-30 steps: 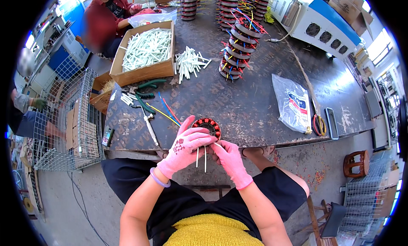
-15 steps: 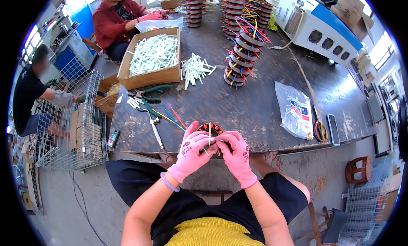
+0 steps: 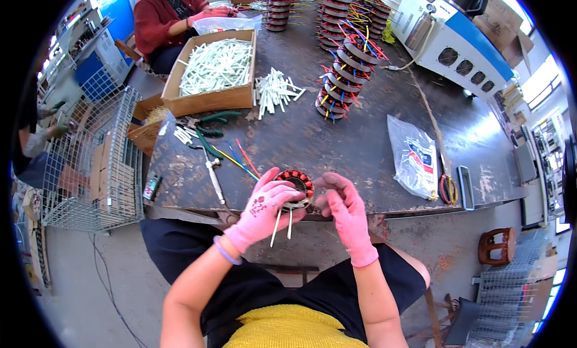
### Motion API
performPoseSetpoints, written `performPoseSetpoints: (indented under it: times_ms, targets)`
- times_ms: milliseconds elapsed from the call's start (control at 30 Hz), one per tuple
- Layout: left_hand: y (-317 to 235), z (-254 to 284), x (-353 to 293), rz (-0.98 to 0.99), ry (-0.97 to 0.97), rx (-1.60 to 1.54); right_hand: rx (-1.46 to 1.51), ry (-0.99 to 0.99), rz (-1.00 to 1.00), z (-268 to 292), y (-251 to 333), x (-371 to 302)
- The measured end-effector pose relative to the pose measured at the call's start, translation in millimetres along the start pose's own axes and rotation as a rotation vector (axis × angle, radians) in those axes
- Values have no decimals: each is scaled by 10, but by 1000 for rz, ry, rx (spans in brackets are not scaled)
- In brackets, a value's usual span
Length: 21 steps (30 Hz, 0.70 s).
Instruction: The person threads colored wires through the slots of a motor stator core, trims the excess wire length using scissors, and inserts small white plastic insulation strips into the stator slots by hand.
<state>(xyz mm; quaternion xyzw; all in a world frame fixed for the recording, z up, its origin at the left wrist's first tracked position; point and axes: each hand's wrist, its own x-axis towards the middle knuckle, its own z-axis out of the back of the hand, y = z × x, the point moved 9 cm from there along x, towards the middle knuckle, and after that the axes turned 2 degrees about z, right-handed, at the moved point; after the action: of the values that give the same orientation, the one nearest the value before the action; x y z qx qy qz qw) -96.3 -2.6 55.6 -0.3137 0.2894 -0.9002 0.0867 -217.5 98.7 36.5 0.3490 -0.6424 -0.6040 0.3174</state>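
My left hand (image 3: 264, 205), in a pink glove, grips a motor stator (image 3: 306, 183), a ring with red-brown windings, at the table's front edge. Yellow, blue and red wire leads (image 3: 245, 161) run from beside it toward the upper left. Below the ring, two thin white sleeves (image 3: 276, 229) hang down past my left fingers. My right hand (image 3: 348, 218), also gloved in pink, is just right of the stator and apart from it. Its fingers are loosely bent and somewhat apart, with nothing visible in them.
Left on the table are a carton of white sleeves (image 3: 207, 101), a loose sleeve pile (image 3: 276, 90), green-handled pliers (image 3: 210, 144) and a small torch-like tool (image 3: 214, 178). Stator stacks (image 3: 345, 77) stand behind. Right lie a plastic bag (image 3: 413, 158) and scissors (image 3: 448, 188). A co-worker (image 3: 165, 23) sits far left.
My right hand has come away from the stator to the right. The stator has turned so its wound face shows, and the white sleeves that stood upright now hang down.
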Motion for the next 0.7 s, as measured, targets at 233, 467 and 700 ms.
performPoseSetpoints:
  times_ms: [233, 467, 700]
  targets:
    - [21, -15, -3, -30, 50, 62, -409, 126, 458, -330, 162, -99]
    - [37, -120, -30, -117, 137, 214, 340, 66, -86, -375, -410, -232]
    - [39, -145, 12, -109, 218, 202, -83, 36, -47, -430, -132, 141]
